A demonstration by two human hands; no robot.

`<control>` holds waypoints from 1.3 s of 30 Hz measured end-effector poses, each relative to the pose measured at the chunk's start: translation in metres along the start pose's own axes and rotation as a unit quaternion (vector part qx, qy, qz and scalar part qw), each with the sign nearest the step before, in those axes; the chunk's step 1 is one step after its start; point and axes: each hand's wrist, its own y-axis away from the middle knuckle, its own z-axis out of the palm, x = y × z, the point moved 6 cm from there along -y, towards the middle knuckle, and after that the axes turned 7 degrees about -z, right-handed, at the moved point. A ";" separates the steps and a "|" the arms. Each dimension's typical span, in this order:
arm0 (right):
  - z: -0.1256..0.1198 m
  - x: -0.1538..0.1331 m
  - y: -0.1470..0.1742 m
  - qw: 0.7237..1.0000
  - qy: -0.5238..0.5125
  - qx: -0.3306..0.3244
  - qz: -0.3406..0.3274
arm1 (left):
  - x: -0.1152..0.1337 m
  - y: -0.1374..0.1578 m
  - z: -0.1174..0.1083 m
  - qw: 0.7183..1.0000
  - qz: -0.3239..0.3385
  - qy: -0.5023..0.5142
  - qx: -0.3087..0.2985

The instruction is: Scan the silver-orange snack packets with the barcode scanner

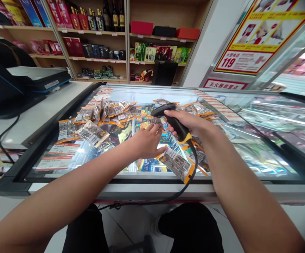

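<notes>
My right hand (185, 118) is wrapped around the handle of a black and yellow barcode scanner (179, 129), whose head points left and whose cable hangs down toward the freezer's front edge. Just left of it, my left hand (147, 142) is open, palm down, fingers stretched over a small snack packet (154, 121) with a printed label. The fingertips reach that packet; whether they press on it I cannot tell. Below the scanner, another orange-edged packet (177, 162) lies slanted on the glass top. More such packets (93, 133) are heaped at the left.
A chest freezer (141, 188) with a glass lid and frozen goods inside spans the front. Price labels (59, 151) lie at its left. A counter (62, 102) bears a scale (43, 79). Stocked shelves (94, 32) stand behind; a poster (263, 38) hangs at the right.
</notes>
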 end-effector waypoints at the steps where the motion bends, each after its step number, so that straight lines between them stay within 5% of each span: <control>1: -0.001 0.001 0.000 1.000 -0.002 0.004 0.010 | 0.001 0.000 0.000 1.000 -0.002 -0.001 0.001; 5: -0.002 0.003 0.003 0.998 -0.020 0.018 0.061 | -0.005 -0.005 0.002 1.000 -0.020 -0.007 0.011; 10: -0.007 0.000 0.002 0.996 -0.041 0.067 0.052 | -0.041 -0.022 0.015 0.995 -0.099 -0.025 0.004; 14: -0.014 0.000 0.000 0.993 -0.058 0.098 0.042 | -0.060 -0.020 0.005 0.987 -0.147 -0.012 0.057; 17: -0.019 -0.002 0.000 0.989 -0.072 0.126 0.031 | -0.037 -0.008 -0.011 0.995 -0.058 0.030 0.073; 20: -0.022 -0.004 0.002 0.984 -0.097 0.145 0.028 | 0.005 0.007 -0.019 0.987 0.115 0.114 0.013; 23: -0.023 -0.007 0.003 0.981 -0.125 0.150 0.016 | 0.023 0.013 -0.016 0.974 0.181 0.130 -0.034; 27: -0.024 -0.007 0.003 0.981 -0.122 0.150 0.015 | 0.003 0.003 -0.009 0.986 0.154 0.064 -0.026; 33: -0.021 -0.007 0.003 0.985 -0.095 0.140 0.028 | -0.058 -0.011 -0.013 0.999 0.009 -0.006 0.050; 39: -0.020 -0.004 0.008 0.994 -0.051 0.076 0.064 | -0.069 -0.017 -0.002 0.999 0.011 0.013 0.039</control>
